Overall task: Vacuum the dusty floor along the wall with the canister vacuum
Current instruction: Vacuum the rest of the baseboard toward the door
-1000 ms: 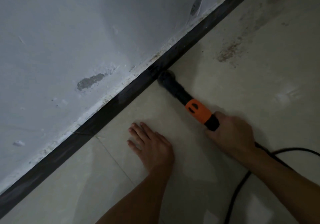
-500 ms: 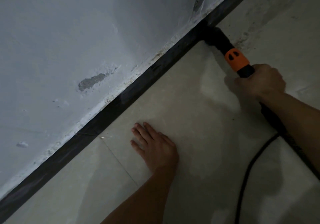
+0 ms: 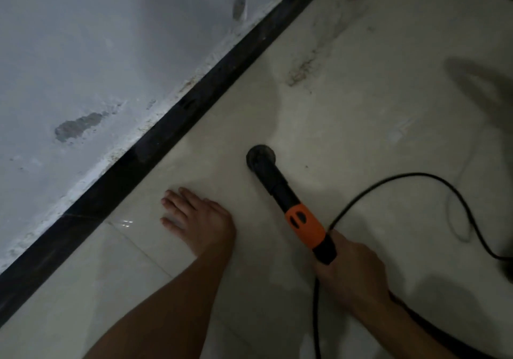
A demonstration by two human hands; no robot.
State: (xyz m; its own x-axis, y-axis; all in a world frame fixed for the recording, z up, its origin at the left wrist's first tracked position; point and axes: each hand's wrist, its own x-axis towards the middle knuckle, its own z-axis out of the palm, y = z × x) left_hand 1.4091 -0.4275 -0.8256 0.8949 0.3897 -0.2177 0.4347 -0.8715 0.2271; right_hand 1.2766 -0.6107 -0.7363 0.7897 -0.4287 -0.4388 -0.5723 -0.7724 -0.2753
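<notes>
While your left hand (image 3: 200,225) rests on the floor (image 3: 361,114), fingers slightly spread, your right hand (image 3: 352,272) grips the vacuum wand (image 3: 294,211), nozzle (image 3: 260,155) beyond its curled fingers.

Vacuum wand (image 3: 280,189) pulled off baseboard (image 3: 166,136); mouth now on open floor (image 3: 347,109), well apart from it. Right grip (image 3: 352,272) drawn back with it. Cord (image 3: 416,177) loop now in view.

Your two hands, left hand (image 3: 202,225) and right hand (image 3: 349,272), one vacuum wand (image 3: 277,183) with one orange collar (image 3: 305,225), one black cord (image 3: 410,174), one dark skirting strip (image 3: 166,134), two chipped patches before you, larger patch (image 3: 77,127), smaller patch (image 3: 239,6).
</notes>
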